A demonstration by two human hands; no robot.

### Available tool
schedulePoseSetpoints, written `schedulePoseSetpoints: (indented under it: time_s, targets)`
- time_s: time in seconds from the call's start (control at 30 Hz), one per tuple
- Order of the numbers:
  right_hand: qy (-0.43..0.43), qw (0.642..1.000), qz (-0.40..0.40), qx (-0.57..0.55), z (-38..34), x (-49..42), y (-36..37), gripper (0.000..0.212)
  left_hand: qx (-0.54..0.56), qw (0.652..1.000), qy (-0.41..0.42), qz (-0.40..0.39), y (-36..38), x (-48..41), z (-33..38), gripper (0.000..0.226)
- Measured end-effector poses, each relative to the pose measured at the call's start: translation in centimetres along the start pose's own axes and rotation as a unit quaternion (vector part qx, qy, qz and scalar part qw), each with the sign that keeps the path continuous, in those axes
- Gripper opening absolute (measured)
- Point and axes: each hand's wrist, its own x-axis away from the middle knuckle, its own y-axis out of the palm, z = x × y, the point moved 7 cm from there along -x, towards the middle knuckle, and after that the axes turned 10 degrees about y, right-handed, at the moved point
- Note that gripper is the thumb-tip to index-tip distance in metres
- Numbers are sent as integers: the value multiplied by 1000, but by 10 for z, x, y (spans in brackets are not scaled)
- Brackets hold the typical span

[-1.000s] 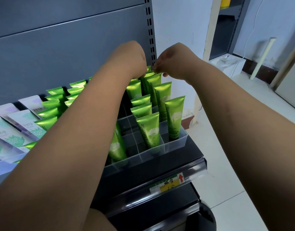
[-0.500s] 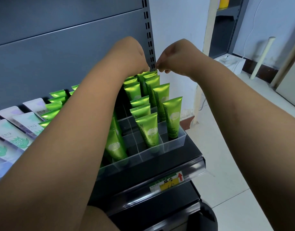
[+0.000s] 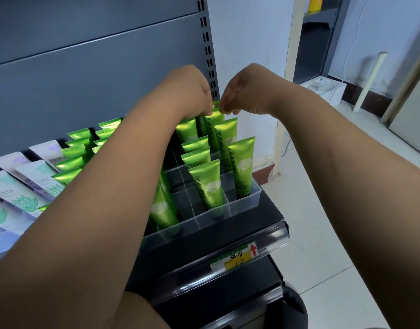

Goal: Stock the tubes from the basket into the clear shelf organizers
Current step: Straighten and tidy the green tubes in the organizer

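Black shelf (image 3: 272, 210) backed by a grey panel (image 3: 85, 67). A clear organizer (image 3: 242, 206), divided into compartments, sits at the shelf's right end, its front wall close to the front edge. Green tubes (image 3: 207, 186) stand cap-down in its compartments, leaning slightly back. Pale tubes (image 3: 33, 184) are ranked at the left. A transparent price rail (image 3: 273, 236) along the front edge carries a yellow-and-green label (image 3: 235, 256) with a red arrow.

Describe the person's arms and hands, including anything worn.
Both arms are bare: no sleeve shows on the left forearm or right forearm. The left hand and right hand wear no gloves; neither wrist carries a watch or bracelet. Rings cannot be told from this angle.
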Motion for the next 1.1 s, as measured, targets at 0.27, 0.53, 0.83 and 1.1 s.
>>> schedulePoseSetpoints:
  time_s: [0.27, 0.53, 0.83, 1.1]
  targets:
    - [-12, 1000, 7, 9, -2, 2, -1, 11, -17, 1000, 15, 6, 3, -4, 0, 10]
    - [-4, 1000, -4, -29, 5, -4, 0, 9, -7, 1000, 12, 8, 0, -2, 1, 12]
    - [14, 989, 66, -129, -3, -32, -21, 16, -52, 996, -7, 72, -37, -8, -23, 9]
    - [12, 999, 21, -45, -22, -66, 2, 20, -88, 996, 27, 3, -37, -38, -22, 18]
